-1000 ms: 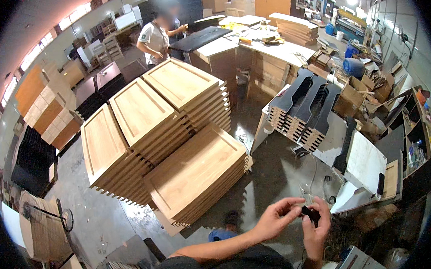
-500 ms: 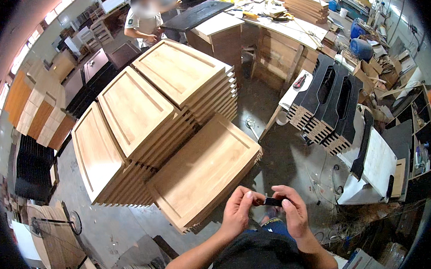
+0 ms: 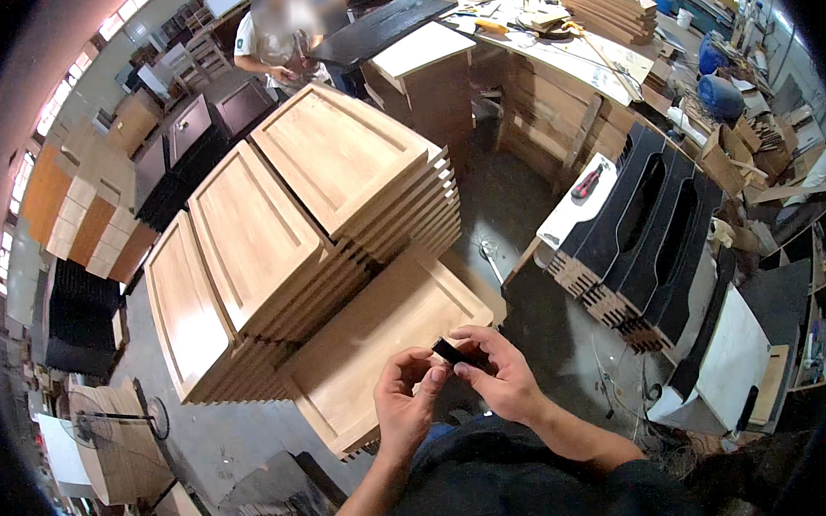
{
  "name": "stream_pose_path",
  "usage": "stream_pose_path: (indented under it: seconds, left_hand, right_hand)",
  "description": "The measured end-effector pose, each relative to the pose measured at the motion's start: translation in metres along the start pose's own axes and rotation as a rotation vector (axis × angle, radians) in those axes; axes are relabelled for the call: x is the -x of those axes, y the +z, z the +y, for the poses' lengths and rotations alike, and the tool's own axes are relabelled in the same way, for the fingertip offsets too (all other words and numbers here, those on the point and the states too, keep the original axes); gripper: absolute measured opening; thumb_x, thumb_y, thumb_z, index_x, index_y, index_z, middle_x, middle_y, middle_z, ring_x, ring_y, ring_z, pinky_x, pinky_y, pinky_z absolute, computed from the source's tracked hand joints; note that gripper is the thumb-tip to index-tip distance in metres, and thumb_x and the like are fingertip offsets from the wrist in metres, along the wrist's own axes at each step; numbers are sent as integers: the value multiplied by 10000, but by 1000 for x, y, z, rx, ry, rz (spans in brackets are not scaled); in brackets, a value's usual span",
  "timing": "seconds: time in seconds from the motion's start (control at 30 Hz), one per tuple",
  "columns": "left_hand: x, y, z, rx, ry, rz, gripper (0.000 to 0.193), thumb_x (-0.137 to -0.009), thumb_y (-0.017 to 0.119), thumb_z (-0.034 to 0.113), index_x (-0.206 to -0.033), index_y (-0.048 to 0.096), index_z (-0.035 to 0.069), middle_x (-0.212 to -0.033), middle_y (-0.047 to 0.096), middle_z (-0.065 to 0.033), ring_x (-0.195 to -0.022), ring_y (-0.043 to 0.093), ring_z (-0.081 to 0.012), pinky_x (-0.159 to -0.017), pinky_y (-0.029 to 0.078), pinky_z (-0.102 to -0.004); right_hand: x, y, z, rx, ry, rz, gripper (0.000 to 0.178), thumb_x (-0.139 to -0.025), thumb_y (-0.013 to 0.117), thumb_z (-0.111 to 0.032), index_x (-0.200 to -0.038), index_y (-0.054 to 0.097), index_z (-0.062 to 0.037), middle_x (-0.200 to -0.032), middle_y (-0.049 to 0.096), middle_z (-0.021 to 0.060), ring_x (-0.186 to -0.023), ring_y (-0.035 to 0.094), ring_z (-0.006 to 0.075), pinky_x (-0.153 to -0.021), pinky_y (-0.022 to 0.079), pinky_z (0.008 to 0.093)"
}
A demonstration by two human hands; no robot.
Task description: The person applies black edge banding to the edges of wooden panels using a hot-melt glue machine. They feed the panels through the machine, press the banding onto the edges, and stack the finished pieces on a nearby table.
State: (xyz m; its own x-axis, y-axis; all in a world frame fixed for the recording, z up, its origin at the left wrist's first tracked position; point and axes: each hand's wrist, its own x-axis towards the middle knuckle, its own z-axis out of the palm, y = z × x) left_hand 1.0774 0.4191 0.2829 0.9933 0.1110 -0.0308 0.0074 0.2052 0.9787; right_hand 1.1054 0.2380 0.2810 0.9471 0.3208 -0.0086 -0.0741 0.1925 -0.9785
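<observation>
A small black strip (image 3: 448, 351), its exact kind too small to tell, is pinched between my two hands in front of my chest. My left hand (image 3: 405, 402) has curled fingers and its thumb against the strip's near end. From the other side my right hand (image 3: 504, 377) grips it between thumb and fingers. Just beyond and beneath both hands lies a pale wooden panel with a raised frame (image 3: 371, 341), topping a lower stack. Taller stacks of similar framed panels (image 3: 260, 234) stand behind it, to the left.
At right stands a stack of black slotted panels (image 3: 643, 225), beside a white board bearing a red-handled screwdriver (image 3: 586, 183). A workbench (image 3: 600, 62) with tools stands beyond. Another person (image 3: 278, 53) is behind the stacks. A fan (image 3: 111, 416) sits at lower left.
Both my hands have moved left with the black strip, now over the near edge of the low panel stack. The view has shifted slightly.
</observation>
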Motion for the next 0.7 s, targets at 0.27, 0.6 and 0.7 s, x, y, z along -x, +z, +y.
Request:
stream_pose_path:
  seconds: [0.27, 0.6, 0.7]
  left_hand:
    - [-73, 80, 5, -271, -68, 182, 253, -1001, 859, 204, -1066, 718, 4, -961, 742, -25, -907, 687, -107, -872, 576, -300]
    - [-113, 105, -2, -214, -81, 390, 183, -1059, 750, 114, -937, 652, 20, -837, 701, -28, -768, 655, -81, -723, 535, -247]
    - [-121, 107, 0, -198, -51, 365, 226, -1080, 722, 147, -920, 614, 31, -820, 696, -45, -755, 647, -98, -721, 522, -265]
  right_hand:
    - [-76, -84, -15, -152, 26, -175, 551, -1022, 719, 44, -1533, 551, -75, -1162, 672, 42, -1085, 655, 113, -966, 544, 280]
    - [-112, -124, 36, -349, 367, -378, 247, -1156, 628, -277, -1170, 672, -34, -981, 669, -29, -917, 595, 59, -838, 502, 253]
    - [-118, -129, 37, -454, 352, -425, 234, -1152, 636, -264, -1171, 673, -33, -973, 672, -22, -901, 598, 62, -826, 505, 252]
